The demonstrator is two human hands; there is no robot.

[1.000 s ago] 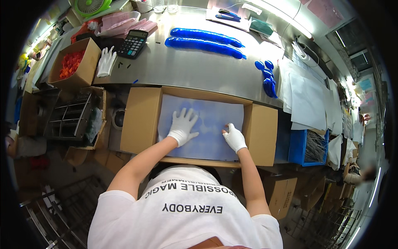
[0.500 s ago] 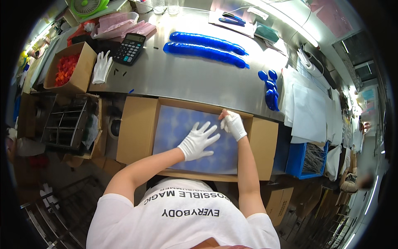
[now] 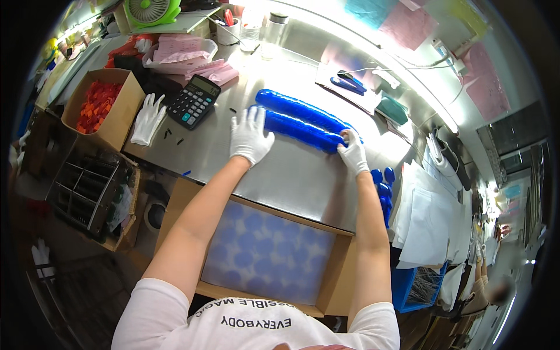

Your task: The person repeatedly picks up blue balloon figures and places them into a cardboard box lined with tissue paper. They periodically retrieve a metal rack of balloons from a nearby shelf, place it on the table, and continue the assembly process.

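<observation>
Two long rows of glossy blue rounded pieces lie side by side on the metal table; what kind they are I cannot tell. At the left end of the nearer row [image 3: 300, 130], my left hand [image 3: 249, 139] touches it with fingers stretched out. My right hand [image 3: 353, 153] has its fingers curled around that row's right end. The farther row [image 3: 303, 109] lies just behind it, with neither hand on it. Both hands wear white gloves. Below them stands an open cardboard box [image 3: 337, 274], where a translucent sheet [image 3: 265, 251] covers round blue shapes.
Several loose blue pieces [image 3: 384, 192] lie by my right forearm. A calculator [image 3: 194, 102], a spare white glove [image 3: 148, 119] and a carton of red pieces [image 3: 98, 105] stand left. A stapler [image 3: 348, 83] lies behind; white sheets [image 3: 429, 201] and a blue bin [image 3: 417, 289] are right.
Both hands have moved up from the box to the nearer blue row on the table. My right hand has closed at the row's right end. The view has shifted too.
</observation>
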